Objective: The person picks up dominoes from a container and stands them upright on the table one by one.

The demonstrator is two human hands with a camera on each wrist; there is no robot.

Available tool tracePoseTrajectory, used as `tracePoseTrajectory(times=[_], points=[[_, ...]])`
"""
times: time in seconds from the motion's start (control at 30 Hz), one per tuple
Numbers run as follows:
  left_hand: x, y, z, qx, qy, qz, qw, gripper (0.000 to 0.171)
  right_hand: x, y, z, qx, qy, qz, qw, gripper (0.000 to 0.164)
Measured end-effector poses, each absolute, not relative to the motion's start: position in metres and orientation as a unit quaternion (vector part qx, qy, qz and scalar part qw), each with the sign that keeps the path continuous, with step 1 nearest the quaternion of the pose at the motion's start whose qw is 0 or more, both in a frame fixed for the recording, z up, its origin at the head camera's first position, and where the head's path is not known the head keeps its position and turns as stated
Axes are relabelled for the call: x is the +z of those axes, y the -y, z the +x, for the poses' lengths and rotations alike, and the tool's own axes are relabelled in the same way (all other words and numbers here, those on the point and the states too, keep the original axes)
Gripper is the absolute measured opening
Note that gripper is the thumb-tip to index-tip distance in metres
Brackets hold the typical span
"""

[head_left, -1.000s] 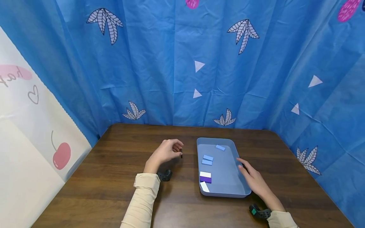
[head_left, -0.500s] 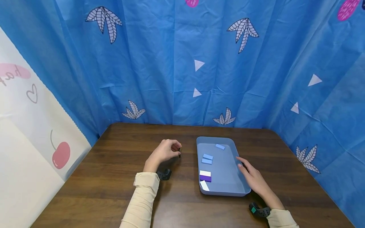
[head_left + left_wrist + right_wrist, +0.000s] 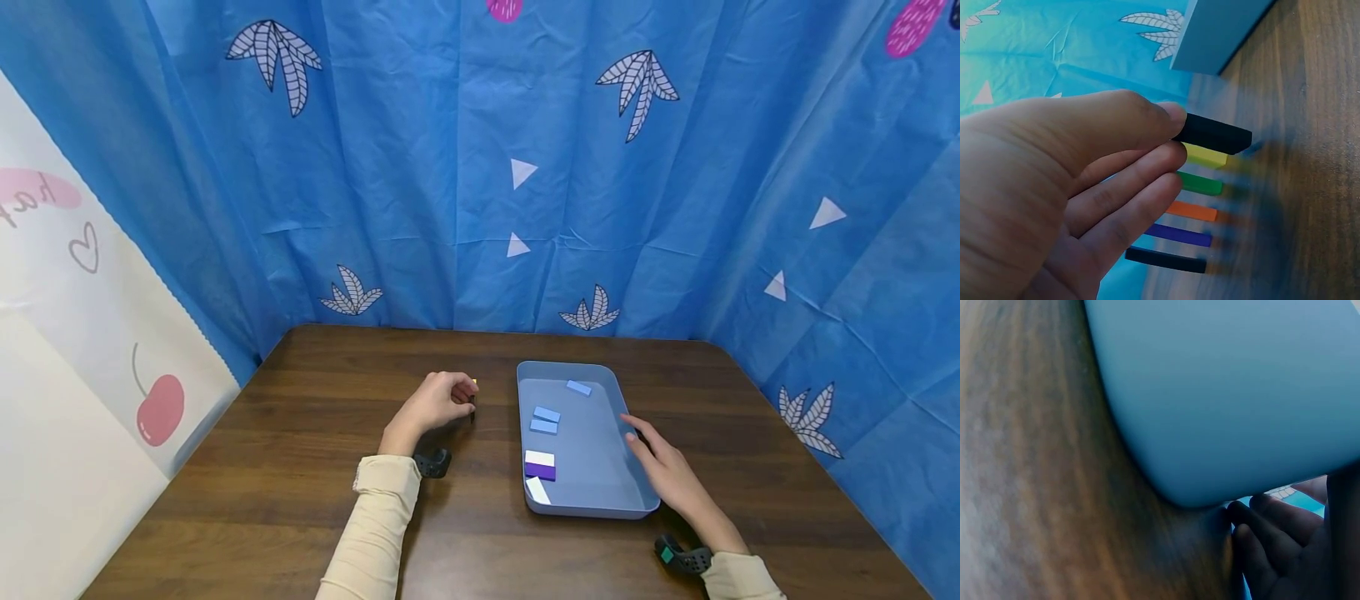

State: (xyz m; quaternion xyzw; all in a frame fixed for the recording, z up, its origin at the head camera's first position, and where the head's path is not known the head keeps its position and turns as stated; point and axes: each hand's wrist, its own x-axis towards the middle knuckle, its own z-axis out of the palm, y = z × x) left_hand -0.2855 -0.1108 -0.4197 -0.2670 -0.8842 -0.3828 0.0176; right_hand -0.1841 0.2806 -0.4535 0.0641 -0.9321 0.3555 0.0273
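In the head view my left hand [image 3: 437, 402] is over the table, left of the blue tray [image 3: 596, 505]. Its thumb and fingertips pinch a black domino block [image 3: 1217, 132], plain in the left wrist view. Beyond that block stands a spaced row of upright blocks: yellow [image 3: 1207, 156], green [image 3: 1202, 184], orange [image 3: 1192, 210], purple [image 3: 1180, 235] and another black one [image 3: 1166, 260]. From the head most of this row is hidden behind the hand. My right hand [image 3: 667, 471] rests at the tray's right side, fingers loosely extended with the tips right at the rim.
Inside the tray lie several blue blocks [image 3: 543, 427], white blocks [image 3: 538, 490] and a purple block [image 3: 541, 472]. The wooden table [image 3: 330, 533] ends at a blue curtain [image 3: 420, 167] behind, with a white curtain panel [image 3: 90, 350] on the left.
My left hand has shifted slightly left and a little nearer with the black domino block. A bit of yellow now shows past its fingertips. The right hand and tray stay put.
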Motion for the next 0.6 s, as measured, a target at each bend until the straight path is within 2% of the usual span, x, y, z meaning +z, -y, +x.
tracePoseTrajectory(times=[0.6], points=[[-0.4282,0.1083,-0.2872,-0.387,0.885,-0.26,0.013,0.019,-0.4542,-0.2829,-0.1841,0.357,0.931,0.068,0.03,0.055]])
